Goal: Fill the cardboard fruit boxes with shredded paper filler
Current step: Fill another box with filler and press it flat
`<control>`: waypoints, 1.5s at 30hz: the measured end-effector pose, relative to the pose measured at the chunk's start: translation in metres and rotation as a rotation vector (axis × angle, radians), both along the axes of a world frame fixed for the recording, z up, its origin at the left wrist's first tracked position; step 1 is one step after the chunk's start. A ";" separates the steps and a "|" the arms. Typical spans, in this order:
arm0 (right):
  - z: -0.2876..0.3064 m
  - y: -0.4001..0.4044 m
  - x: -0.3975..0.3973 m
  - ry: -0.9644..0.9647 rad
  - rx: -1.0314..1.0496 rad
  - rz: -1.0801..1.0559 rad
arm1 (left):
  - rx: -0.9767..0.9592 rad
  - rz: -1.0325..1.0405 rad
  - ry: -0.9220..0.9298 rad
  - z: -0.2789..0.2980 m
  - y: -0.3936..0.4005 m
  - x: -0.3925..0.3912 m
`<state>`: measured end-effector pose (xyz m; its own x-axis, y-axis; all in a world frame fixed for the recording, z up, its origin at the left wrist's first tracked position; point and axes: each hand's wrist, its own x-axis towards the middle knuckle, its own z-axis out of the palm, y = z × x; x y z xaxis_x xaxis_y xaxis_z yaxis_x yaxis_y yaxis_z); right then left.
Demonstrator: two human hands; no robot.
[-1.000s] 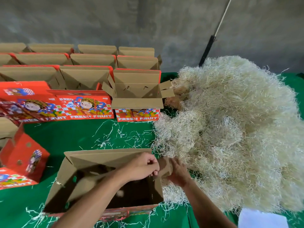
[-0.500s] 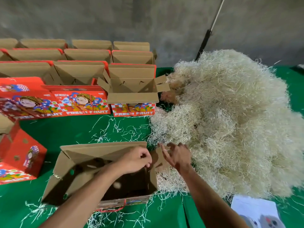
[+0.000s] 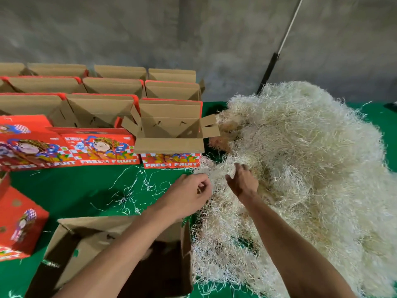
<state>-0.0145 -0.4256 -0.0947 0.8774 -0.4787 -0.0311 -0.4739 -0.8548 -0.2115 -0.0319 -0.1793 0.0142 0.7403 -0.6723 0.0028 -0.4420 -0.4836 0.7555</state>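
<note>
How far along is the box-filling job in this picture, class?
Done: nothing visibly filled; the near open box looks empty inside, as does the open box behind. In hand: left hand and right hand reach into the shredded paper pile. Left: fill this box and the rows behind.

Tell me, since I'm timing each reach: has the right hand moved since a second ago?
Yes. The right hand has left the near box corner and gone forward to the edge of the paper pile.
</note>
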 end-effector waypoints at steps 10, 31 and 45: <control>-0.018 -0.061 0.065 0.203 -0.089 0.009 | 0.115 0.027 0.004 -0.033 -0.029 0.052; 0.106 0.049 0.055 -0.351 0.372 0.245 | -0.060 0.356 0.077 -0.016 0.047 0.037; 0.251 0.218 0.065 -0.821 0.969 0.207 | -0.895 0.662 0.821 0.046 0.147 0.020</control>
